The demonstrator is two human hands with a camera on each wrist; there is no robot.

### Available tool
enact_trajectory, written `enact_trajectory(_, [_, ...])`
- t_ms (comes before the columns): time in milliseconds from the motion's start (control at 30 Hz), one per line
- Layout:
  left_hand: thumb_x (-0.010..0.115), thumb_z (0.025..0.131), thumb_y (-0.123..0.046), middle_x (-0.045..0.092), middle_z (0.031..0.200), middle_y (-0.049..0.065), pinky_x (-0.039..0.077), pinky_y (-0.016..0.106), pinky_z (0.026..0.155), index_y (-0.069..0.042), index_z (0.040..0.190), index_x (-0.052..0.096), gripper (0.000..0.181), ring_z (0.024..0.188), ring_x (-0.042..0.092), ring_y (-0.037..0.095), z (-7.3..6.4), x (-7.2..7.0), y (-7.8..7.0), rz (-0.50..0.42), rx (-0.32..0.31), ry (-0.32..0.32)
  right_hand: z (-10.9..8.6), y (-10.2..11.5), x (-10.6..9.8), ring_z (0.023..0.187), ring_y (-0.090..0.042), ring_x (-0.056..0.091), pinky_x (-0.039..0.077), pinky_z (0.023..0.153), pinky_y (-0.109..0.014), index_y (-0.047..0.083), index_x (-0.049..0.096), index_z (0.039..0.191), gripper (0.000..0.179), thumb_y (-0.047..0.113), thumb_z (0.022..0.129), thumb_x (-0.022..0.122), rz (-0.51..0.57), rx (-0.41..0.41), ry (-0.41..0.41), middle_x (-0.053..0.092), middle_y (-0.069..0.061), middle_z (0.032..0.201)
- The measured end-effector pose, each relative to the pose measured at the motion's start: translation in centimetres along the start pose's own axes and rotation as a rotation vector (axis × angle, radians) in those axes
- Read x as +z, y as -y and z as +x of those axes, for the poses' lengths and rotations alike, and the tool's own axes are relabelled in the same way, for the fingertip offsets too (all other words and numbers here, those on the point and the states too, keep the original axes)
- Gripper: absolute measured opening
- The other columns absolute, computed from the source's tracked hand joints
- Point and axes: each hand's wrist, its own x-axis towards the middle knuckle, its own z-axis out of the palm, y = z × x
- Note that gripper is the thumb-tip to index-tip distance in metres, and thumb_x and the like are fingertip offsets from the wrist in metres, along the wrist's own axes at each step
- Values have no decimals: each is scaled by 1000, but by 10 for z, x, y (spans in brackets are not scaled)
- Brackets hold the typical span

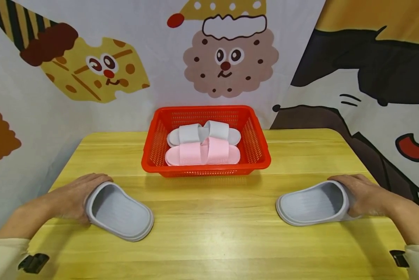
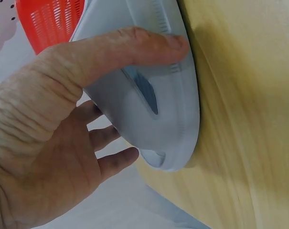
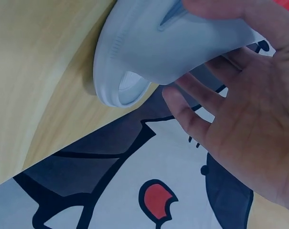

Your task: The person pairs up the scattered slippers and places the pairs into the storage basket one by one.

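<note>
On the left of the table, my left hand [image 1: 77,196] grips a grey slipper [image 1: 123,216] by its closed toe, its opening facing the middle. In the left wrist view the thumb [image 2: 134,46] lies along one side of the slipper, with fingers on the far side. Opposite, my right hand [image 1: 368,196] holds a matching grey slipper [image 1: 309,208] by the toe. The right wrist view shows this slipper's upper [image 3: 154,52] between thumb and fingers, with an opening at the toe. Both slippers are at the tabletop, soles down; contact with it is unclear in places.
A red plastic basket [image 1: 205,169] stands at the back middle of the wooden table [image 1: 209,233]. Inside lie pink slippers [image 1: 190,154] in front and white slippers [image 1: 189,134] behind. A cartoon-printed cloth [image 1: 160,46] hangs behind the table and at its sides.
</note>
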Motion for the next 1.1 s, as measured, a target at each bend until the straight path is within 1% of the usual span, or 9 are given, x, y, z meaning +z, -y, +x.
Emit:
enact_trajectory(200, [88,26,-39,46,118,2,41,49,78,-10,124,44,112,106,43,27,0,-2,-2,4,-13,9,-1,-1,0,110,-42,29,31,78,-68,8,44,126,101,21,37,89,49,22,11,43,-17,123])
enact_trajectory(333, [88,29,-42,45,119,6,39,56,80,-10,125,43,110,111,40,40,-2,-4,-4,0,-71,28,-2,-1,0,111,-43,28,29,78,-69,8,44,127,102,26,37,90,74,36,20,41,-17,124])
enact_trajectory(400, [88,30,-43,43,120,6,39,56,79,-11,125,42,110,111,39,42,-3,-6,-5,4,-87,24,-3,0,-1,112,-43,27,28,79,-70,9,44,127,103,28,38,90,77,38,20,39,-18,125])
enact_trajectory(433, [87,30,-43,44,119,6,40,55,78,-11,125,42,110,110,40,41,-3,-7,-6,5,-83,14,-3,1,-1,112,-43,27,28,79,-70,9,43,128,103,30,38,90,78,37,18,39,-18,125])
enact_trajectory(600, [87,34,-50,50,111,-1,44,41,71,-8,124,45,107,96,47,19,-2,-7,-10,-17,-32,-51,-4,7,-3,112,-41,28,28,80,-69,11,44,128,102,34,40,89,68,26,-5,40,-15,124])
enact_trajectory(733, [85,37,-55,51,112,1,44,41,71,-7,126,44,109,96,48,20,-1,-7,-14,-58,-82,-35,-3,14,-6,110,-39,34,31,80,-67,8,46,126,98,38,43,88,62,-5,-15,46,-14,121])
enact_trajectory(867, [85,37,-55,49,110,-2,44,40,70,-12,125,45,106,94,48,18,3,-6,-19,-30,-114,-40,-2,20,-8,107,-36,41,34,81,-63,4,48,125,97,41,45,87,69,-36,-8,50,-15,119])
enact_trajectory(1000, [82,36,-61,46,121,10,39,53,80,-11,125,46,108,107,44,32,6,-5,-24,27,-146,-43,-2,25,-7,106,-33,44,36,81,-61,4,48,125,97,44,44,86,121,-48,1,52,-12,117])
enact_trajectory(1100, [81,35,-61,44,122,13,38,54,81,-8,125,45,111,107,43,34,7,-4,-28,31,-164,-40,-2,29,-5,106,-29,44,37,82,-59,6,50,124,97,46,43,86,147,-56,1,54,-7,116])
